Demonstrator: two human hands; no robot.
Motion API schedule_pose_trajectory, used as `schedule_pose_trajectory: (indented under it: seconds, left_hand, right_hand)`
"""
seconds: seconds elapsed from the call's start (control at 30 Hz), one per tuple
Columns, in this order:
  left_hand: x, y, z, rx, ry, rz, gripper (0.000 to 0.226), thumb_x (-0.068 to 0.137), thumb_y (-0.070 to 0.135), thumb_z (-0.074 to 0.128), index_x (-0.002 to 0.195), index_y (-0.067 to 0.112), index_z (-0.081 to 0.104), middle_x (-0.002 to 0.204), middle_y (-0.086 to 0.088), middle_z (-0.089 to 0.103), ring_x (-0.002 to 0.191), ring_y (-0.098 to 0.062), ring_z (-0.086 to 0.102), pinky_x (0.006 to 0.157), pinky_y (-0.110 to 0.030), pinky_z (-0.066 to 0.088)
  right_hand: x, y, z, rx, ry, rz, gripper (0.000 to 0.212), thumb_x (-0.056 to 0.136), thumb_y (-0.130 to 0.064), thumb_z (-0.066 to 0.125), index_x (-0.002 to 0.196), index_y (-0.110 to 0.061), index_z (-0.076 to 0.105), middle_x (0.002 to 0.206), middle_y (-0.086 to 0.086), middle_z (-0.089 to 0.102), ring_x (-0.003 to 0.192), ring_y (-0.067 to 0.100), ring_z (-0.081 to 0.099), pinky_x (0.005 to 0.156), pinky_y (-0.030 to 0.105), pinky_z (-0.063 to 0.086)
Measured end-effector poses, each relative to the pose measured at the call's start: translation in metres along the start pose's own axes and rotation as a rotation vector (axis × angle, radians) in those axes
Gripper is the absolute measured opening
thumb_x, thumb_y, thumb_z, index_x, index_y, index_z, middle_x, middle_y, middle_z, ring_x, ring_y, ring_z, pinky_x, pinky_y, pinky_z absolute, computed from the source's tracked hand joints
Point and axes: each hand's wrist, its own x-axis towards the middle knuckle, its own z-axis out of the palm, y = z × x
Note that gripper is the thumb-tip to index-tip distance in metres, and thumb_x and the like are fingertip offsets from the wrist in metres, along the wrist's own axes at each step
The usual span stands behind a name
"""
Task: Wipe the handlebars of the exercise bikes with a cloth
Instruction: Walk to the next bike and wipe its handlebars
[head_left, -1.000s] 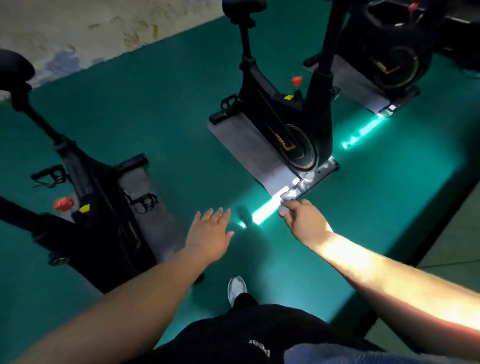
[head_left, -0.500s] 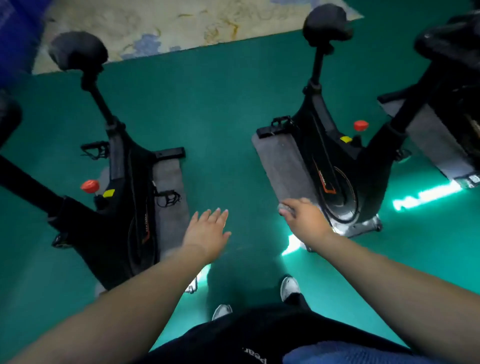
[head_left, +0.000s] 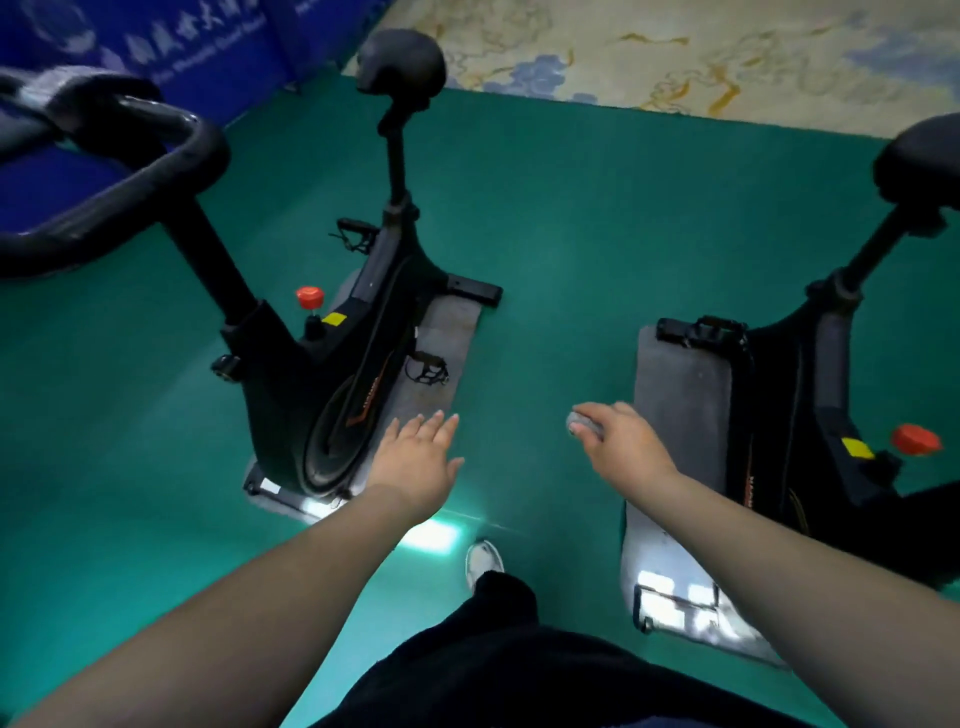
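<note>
Right hand (head_left: 626, 449): we pinch a small grey wadded cloth (head_left: 584, 423), fingers curled round it.
Left hand (head_left: 418, 457): flat, fingers spread, holding nothing.
Black looped handlebar (head_left: 130, 176): up-left, nearer our left hand; its bar runs roughly crosswise.
Green floor (head_left: 545, 249): between the bikes.

- My arms are bare to the elbow and beyond, with no sleeves in sight.
- My left hand (head_left: 418, 462) and right hand (head_left: 626, 447) wear no gloves, rings or watch.
- I wear black trousers (head_left: 498, 670).
- A white shoe (head_left: 483, 561) is on my foot.
</note>
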Motion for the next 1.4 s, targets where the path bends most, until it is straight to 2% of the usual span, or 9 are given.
schedule_pose_trajectory:
  seconds: [0.33, 0.5, 0.67, 0.97, 1.07, 1.2, 1.3, 1.4]
  left_hand:
    - [0.071, -0.033, -0.028, -0.053, 0.034, -0.128, 0.061, 0.1, 0.044, 0.026, 0.153, 0.023, 0.005, 0.16, 0.001, 0.014, 0.145, -0.02, 0.014, 0.118, -0.041, 0.008]
    - [0.094, -0.044, -0.04, -0.055, 0.036, -0.2, 0.061, 0.1, 0.046, 0.023, 0.153, 0.023, 0.006, 0.16, 0.001, 0.014, 0.145, -0.021, 0.015, 0.118, -0.042, 0.008]
    - [0.118, -0.051, -0.046, -0.099, 0.02, -0.379, 0.06, 0.1, 0.047, 0.022, 0.153, 0.025, 0.004, 0.16, 0.001, 0.012, 0.145, -0.022, 0.015, 0.118, -0.042, 0.008]
    - [0.145, -0.023, -0.081, -0.214, 0.117, -0.756, 0.058, 0.1, 0.045, 0.025, 0.153, 0.025, 0.009, 0.16, 0.001, 0.014, 0.145, -0.022, 0.015, 0.118, -0.043, 0.007]
    - [0.143, -0.02, -0.095, -0.264, 0.18, -0.896, 0.058, 0.1, 0.044, 0.026, 0.152, 0.026, 0.009, 0.16, 0.002, 0.013, 0.145, -0.022, 0.014, 0.118, -0.042, 0.008]
    - [0.123, -0.024, -0.131, -0.243, 0.316, -1.004, 0.059, 0.098, 0.042, 0.036, 0.151, 0.025, 0.018, 0.158, 0.001, 0.019, 0.143, -0.023, 0.02, 0.118, -0.043, 0.012]
    - [0.105, -0.032, -0.168, -0.137, 0.512, -1.064, 0.056, 0.09, 0.038, 0.043, 0.143, 0.02, 0.041, 0.15, -0.003, 0.038, 0.134, -0.027, 0.038, 0.112, -0.045, 0.027]
    - [0.086, -0.044, -0.204, -0.046, 0.679, -1.102, 0.055, 0.086, 0.037, 0.044, 0.138, 0.017, 0.049, 0.146, -0.004, 0.044, 0.129, -0.028, 0.043, 0.108, -0.046, 0.035]
  right_hand:
    - [0.114, -0.046, -0.017, -0.048, -0.08, -0.173, 0.038, 0.097, -0.037, 0.046, 0.131, -0.023, 0.053, 0.114, 0.004, 0.051, 0.102, 0.023, 0.056, 0.084, 0.03, 0.043]
    - [0.166, -0.065, -0.026, -0.053, -0.128, -0.255, 0.038, 0.097, -0.04, 0.045, 0.131, -0.025, 0.053, 0.114, 0.003, 0.052, 0.104, 0.021, 0.055, 0.085, 0.031, 0.043]
    - [0.231, -0.093, -0.038, -0.11, -0.225, -0.412, 0.038, 0.097, -0.04, 0.045, 0.131, -0.025, 0.053, 0.114, 0.002, 0.051, 0.103, 0.021, 0.056, 0.087, 0.032, 0.046]
    - [0.328, -0.157, -0.058, -0.148, -0.389, -0.713, 0.039, 0.096, -0.041, 0.048, 0.131, -0.024, 0.055, 0.117, 0.003, 0.053, 0.106, 0.021, 0.055, 0.091, 0.031, 0.045]
    - [0.334, -0.188, -0.059, -0.086, -0.453, -0.818, 0.036, 0.095, -0.038, 0.051, 0.129, -0.027, 0.055, 0.113, -0.002, 0.053, 0.097, 0.012, 0.052, 0.083, 0.023, 0.04]
    - [0.319, -0.239, -0.062, 0.029, -0.509, -0.994, 0.029, 0.094, -0.03, 0.055, 0.123, -0.025, 0.06, 0.098, -0.012, 0.051, 0.098, 0.011, 0.051, 0.084, 0.02, 0.034]
    - [0.3, -0.283, -0.068, 0.163, -0.562, -1.08, 0.03, 0.093, -0.03, 0.056, 0.123, -0.028, 0.06, 0.102, -0.009, 0.053, 0.094, 0.01, 0.055, 0.086, 0.022, 0.04]
    - [0.28, -0.325, -0.077, 0.306, -0.588, -1.164, 0.029, 0.092, -0.03, 0.056, 0.121, -0.034, 0.06, 0.1, -0.011, 0.056, 0.09, 0.011, 0.06, 0.084, 0.026, 0.047]
